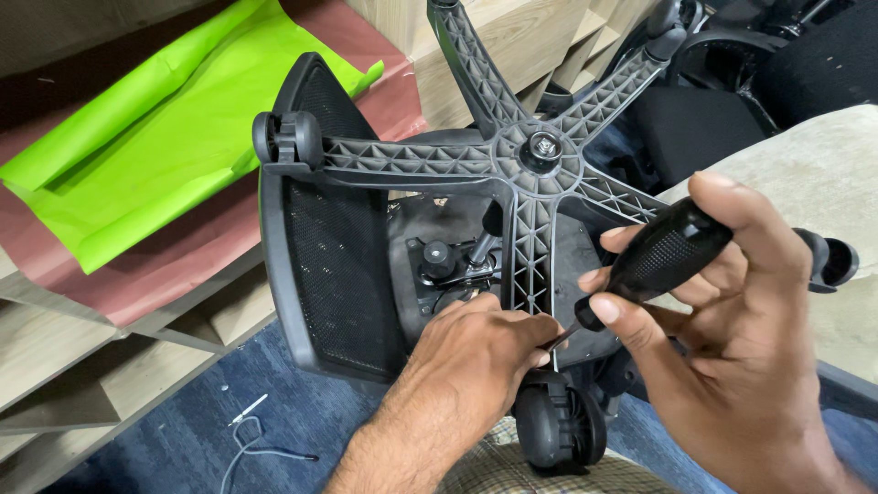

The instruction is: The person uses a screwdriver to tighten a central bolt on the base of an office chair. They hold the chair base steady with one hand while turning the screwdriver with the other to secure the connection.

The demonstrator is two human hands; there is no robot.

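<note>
two hands work mid-frame: right hand (732, 338) grips a screwdriver (654, 261); left hand (485, 352), fingers curled, pinches its tip under the upturned chair base (540, 165). a slip could jab those fingers.

No packages, labels, signs or screens observed — only wrapping material: a bright green paper sheet (174, 128), creased, lying upper left over a reddish-brown sheet (165, 261).

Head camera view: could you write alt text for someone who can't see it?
Two bare hands work on an upturned black office chair: the right hand holds a black screwdriver, and the left hand steadies its tip near the star base. Green paper lies on wooden shelving to the left, with blue carpet below.
</note>
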